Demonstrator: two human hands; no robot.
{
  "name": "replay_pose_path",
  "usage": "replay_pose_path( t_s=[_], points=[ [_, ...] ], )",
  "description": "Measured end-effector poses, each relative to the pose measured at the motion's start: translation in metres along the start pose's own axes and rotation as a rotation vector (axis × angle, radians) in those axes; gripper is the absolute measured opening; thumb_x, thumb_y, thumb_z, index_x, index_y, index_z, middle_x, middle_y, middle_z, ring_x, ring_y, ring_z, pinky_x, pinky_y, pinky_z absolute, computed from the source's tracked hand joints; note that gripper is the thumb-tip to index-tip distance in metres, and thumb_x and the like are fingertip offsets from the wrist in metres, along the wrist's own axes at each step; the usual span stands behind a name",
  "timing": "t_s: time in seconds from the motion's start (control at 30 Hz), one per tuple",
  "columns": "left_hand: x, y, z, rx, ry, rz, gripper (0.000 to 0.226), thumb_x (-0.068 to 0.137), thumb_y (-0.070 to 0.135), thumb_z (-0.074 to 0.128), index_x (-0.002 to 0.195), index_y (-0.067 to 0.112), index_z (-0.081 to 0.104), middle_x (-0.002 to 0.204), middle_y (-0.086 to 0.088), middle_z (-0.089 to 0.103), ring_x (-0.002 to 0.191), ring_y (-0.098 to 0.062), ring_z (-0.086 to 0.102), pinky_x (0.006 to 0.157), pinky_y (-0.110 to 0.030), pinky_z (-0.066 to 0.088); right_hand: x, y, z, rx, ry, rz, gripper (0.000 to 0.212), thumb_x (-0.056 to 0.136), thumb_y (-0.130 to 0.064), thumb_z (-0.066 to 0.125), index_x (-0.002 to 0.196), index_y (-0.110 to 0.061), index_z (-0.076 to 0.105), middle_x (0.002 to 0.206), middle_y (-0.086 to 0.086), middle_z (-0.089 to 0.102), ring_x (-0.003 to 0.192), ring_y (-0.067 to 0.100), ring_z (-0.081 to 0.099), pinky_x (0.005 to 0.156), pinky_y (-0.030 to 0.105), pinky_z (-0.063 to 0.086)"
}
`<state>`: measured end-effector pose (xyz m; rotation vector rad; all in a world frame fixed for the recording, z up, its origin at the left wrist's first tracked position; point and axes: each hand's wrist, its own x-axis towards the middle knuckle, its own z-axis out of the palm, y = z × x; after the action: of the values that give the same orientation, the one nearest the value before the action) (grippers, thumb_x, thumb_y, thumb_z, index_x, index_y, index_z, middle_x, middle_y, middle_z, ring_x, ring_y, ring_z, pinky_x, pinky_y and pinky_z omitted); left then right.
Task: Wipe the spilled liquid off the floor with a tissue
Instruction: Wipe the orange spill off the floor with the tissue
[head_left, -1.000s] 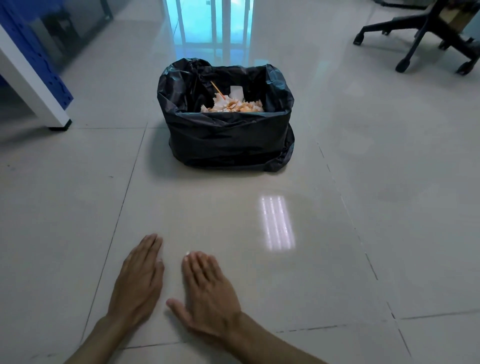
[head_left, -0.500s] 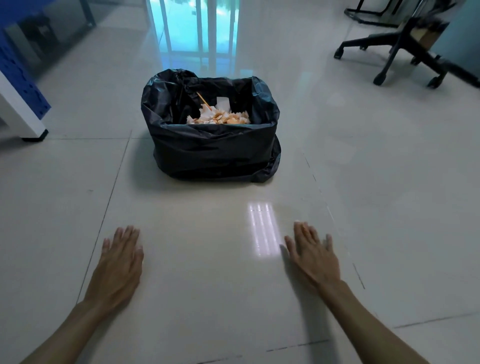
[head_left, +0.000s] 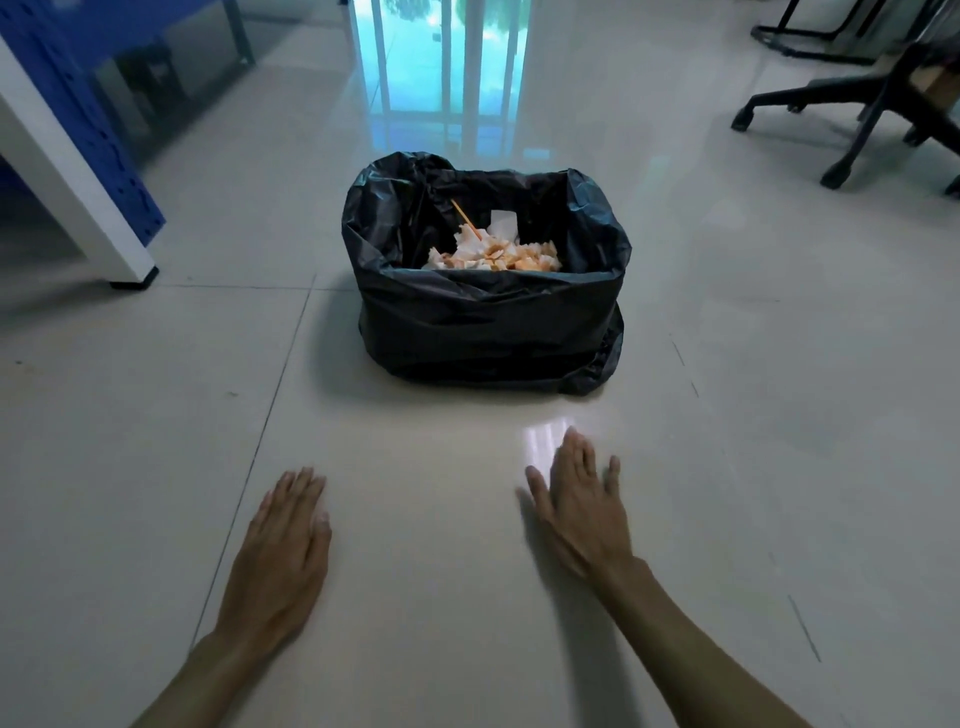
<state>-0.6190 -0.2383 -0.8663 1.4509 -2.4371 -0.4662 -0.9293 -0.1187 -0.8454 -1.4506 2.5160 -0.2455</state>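
Observation:
My left hand lies palm down on the pale tiled floor, fingers together, holding nothing. My right hand hovers flat just over the floor to its right, fingers slightly spread, also holding nothing. Beyond both hands stands a bin lined with a black bag. Inside it lie crumpled tissues stained orange and a thin orange stick. I see no liquid on the floor between my hands, only a bright light reflection by my right fingertips.
A white and blue desk leg stands at the far left. Black wheeled chair legs are at the far right. A glass door reflection shines behind the bin.
My hands were close together a second ago; the right swept far to the right, then came partway back towards the left. The view shifted slightly.

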Motion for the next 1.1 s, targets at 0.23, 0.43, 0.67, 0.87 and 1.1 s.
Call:
replay_pose_path(
  t_s=[0.23,0.43,0.67,0.87,1.1],
  points=[
    [0.009,-0.008,-0.003,0.017,-0.001,0.049,0.063,0.098,0.041,0.015,0.145,0.010,0.042,0.154,-0.006,0.040,0.145,-0.018,0.030,0.120,-0.019,0.005,-0.018,-0.142,0.044,-0.061,-0.155,-0.649,0.085,0.098,-0.062,0.017,0.150,0.004,0.025,0.157,0.022,0.024,0.148,0.031,0.015,0.119,0.052,0.000],
    [0.028,-0.013,-0.004,-0.009,-0.035,0.022,0.069,0.096,0.052,0.006,0.154,0.017,0.019,0.162,0.006,0.016,0.150,-0.004,0.009,0.123,-0.027,0.006,0.024,-0.086,0.021,-0.123,-0.090,-0.421,0.097,0.093,-0.068,-0.002,0.141,0.002,0.046,0.146,0.019,0.048,0.137,0.031,0.041,0.115,0.053,0.007],
    [0.057,-0.003,0.001,-0.051,-0.106,-0.034,0.069,0.092,0.057,0.001,0.153,0.025,-0.004,0.163,0.009,-0.007,0.147,0.003,-0.014,0.121,-0.024,-0.009,0.030,0.067,-0.033,-0.225,-0.044,0.158,0.094,0.089,-0.072,-0.002,0.156,-0.006,0.010,0.164,0.011,0.008,0.150,0.023,-0.001,0.119,0.045,-0.008],
    [0.055,-0.002,0.012,0.064,-0.024,0.008,0.067,0.094,0.050,0.000,0.154,0.021,0.002,0.164,0.003,-0.002,0.150,-0.006,-0.010,0.123,-0.032,-0.005,0.038,0.033,-0.023,-0.096,-0.028,0.140,0.094,0.092,-0.070,0.003,0.154,0.000,0.006,0.162,0.017,0.007,0.150,0.024,-0.001,0.120,0.045,-0.005],
    [0.052,0.003,-0.001,-0.349,0.082,-0.165,0.061,0.096,0.041,0.014,0.152,0.023,0.028,0.159,0.010,0.022,0.148,-0.008,0.012,0.120,-0.031,0.012,0.035,-0.156,0.046,0.011,-0.126,-0.570,0.071,0.102,-0.049,0.021,0.153,0.001,0.019,0.159,0.021,0.018,0.149,0.028,0.007,0.119,0.047,-0.006]
  ],
)
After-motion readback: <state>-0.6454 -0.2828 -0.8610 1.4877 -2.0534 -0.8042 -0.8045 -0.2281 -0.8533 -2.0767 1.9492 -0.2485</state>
